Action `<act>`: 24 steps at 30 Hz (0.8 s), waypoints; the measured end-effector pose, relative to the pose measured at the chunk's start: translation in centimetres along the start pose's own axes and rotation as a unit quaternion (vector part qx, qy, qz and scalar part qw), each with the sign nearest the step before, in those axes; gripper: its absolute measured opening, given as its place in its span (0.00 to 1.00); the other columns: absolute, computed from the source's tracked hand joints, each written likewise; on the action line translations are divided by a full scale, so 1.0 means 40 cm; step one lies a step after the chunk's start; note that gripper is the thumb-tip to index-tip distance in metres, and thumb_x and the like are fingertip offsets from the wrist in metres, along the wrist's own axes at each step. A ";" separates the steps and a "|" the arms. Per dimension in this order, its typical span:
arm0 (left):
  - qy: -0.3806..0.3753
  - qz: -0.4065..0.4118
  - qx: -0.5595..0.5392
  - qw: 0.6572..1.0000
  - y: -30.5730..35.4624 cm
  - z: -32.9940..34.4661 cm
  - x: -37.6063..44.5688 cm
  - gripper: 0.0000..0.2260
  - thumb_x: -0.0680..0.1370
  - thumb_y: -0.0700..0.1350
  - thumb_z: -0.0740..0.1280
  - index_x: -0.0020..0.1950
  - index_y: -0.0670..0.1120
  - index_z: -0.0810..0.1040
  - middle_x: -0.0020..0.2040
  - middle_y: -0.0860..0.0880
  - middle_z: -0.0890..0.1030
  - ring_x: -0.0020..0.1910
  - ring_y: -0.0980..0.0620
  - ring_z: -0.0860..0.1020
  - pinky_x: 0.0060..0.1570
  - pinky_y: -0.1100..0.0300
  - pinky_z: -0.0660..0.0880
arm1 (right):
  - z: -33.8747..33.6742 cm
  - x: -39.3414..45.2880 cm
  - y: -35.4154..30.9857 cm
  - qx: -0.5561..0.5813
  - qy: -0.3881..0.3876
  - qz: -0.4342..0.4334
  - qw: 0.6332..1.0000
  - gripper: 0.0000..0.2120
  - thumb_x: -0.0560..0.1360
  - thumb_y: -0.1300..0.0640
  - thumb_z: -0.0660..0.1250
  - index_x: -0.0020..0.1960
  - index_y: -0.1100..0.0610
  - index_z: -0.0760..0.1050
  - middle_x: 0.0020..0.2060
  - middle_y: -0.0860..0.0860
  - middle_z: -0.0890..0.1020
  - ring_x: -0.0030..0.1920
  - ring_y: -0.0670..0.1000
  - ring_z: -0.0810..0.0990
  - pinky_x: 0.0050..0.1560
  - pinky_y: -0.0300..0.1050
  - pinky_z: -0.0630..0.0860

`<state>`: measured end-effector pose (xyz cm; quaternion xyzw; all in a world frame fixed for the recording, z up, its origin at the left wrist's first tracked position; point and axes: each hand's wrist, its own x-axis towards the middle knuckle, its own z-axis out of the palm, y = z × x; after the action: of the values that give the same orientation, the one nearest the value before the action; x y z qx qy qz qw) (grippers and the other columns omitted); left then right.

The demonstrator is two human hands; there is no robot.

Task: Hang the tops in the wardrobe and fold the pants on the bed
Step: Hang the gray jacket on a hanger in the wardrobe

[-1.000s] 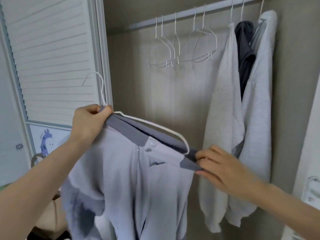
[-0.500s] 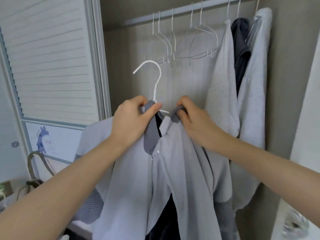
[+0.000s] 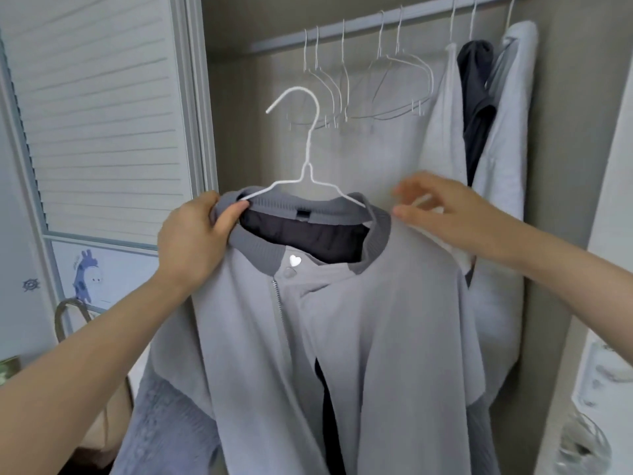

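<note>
- Now the left hand [image 3: 191, 241] grips the grey jacket [image 3: 308, 337] at the left of its collar, together with the white hanger [image 3: 308, 173] inside it.
- The right hand [image 3: 442, 214], fingers loosely spread, touches the jacket's right shoulder and holds nothing.
- The hanger's hook points up and left; the wardrobe rail [image 3: 376, 24] lies above and farther back, running left to right.
- Empty hangers [image 3: 359, 87] hang just behind the hook; hung tops [image 3: 479, 132] crowd the right.
</note>
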<state>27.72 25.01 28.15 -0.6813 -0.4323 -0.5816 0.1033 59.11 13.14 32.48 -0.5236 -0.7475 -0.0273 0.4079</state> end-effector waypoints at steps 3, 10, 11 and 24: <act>0.009 -0.018 0.005 1.000 -0.015 0.003 -0.001 0.23 0.79 0.61 0.62 0.32 0.47 0.61 0.27 0.49 0.69 0.28 0.50 0.67 0.28 0.55 0.60 | 0.014 -0.026 0.027 -0.081 -0.089 0.036 0.992 0.22 0.79 0.47 0.60 0.37 0.64 0.68 0.31 0.52 0.72 0.32 0.47 0.69 0.36 0.44 0.66; -0.086 -0.003 -0.117 0.989 -0.036 0.020 0.023 0.20 0.78 0.53 0.67 0.33 0.41 0.71 0.28 0.49 0.69 0.29 0.53 0.64 0.31 0.62 0.62 | -0.002 -0.025 0.008 0.056 -0.057 0.015 0.997 0.12 0.81 0.56 0.59 0.44 0.59 0.77 0.40 0.57 0.78 0.40 0.47 0.75 0.44 0.42 0.70; -0.098 -0.002 -0.129 0.987 -0.033 0.023 0.021 0.20 0.78 0.53 0.67 0.34 0.40 0.72 0.28 0.46 0.69 0.30 0.54 0.64 0.31 0.62 0.62 | 0.000 -0.024 0.012 0.098 -0.070 0.036 0.992 0.12 0.81 0.55 0.60 0.46 0.61 0.77 0.40 0.57 0.78 0.41 0.48 0.75 0.45 0.44 0.71; -0.178 0.009 -0.096 0.979 -0.074 0.075 0.032 0.13 0.81 0.49 0.63 0.37 0.49 0.74 0.38 0.47 0.74 0.39 0.51 0.74 0.39 0.66 0.67 | -0.012 -0.060 0.037 0.451 -0.174 0.200 0.852 0.18 0.70 0.55 0.70 0.56 0.64 0.80 0.54 0.60 0.83 0.51 0.54 0.83 0.51 0.44 0.80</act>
<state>27.67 29.35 27.31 -0.7847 -0.3800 -0.4884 -0.0358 60.87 11.78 30.70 -0.4164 -0.6156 0.4866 0.4593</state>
